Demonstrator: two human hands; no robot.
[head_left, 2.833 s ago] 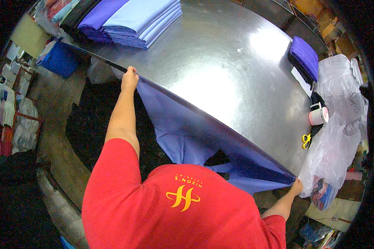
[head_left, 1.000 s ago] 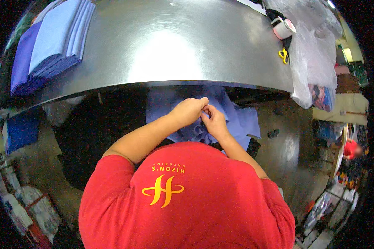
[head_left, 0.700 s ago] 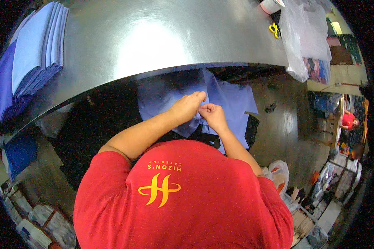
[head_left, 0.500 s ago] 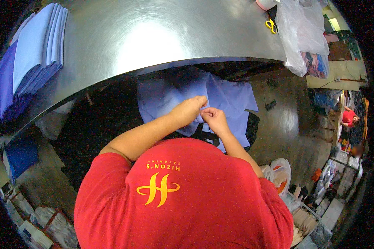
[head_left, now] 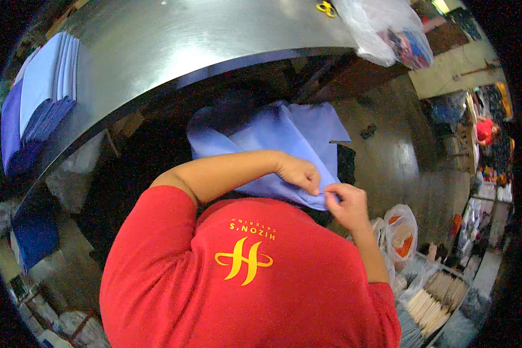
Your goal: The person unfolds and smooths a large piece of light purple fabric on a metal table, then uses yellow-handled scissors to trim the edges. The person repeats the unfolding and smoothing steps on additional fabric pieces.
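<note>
Left hand (head_left: 299, 173): reaching across the front of the body, its fingers curling closed and gripping the blue cloth (head_left: 261, 142) near its lower right edge.
Right hand (head_left: 350, 205): meeting the left one just beside it, its thumb and forefinger pinching the same edge.
Blue cloth: hanging in loose folds between the person and the worktop (head_left: 174, 43), its upper part lying in shadow near the worktop's front edge.
Shirt (head_left: 243, 307): showing red below the hands, its sleeves ending above the elbows.
Folded cloths (head_left: 43, 87): standing in a light blue and purple pile on the worktop's left end.
Scissors (head_left: 326, 8): lying on the worktop's right side, showing yellow handles, near a clear plastic bag (head_left: 362, 29).
Far right: another person (head_left: 485, 131) is wearing red, well apart from the cloth.
</note>
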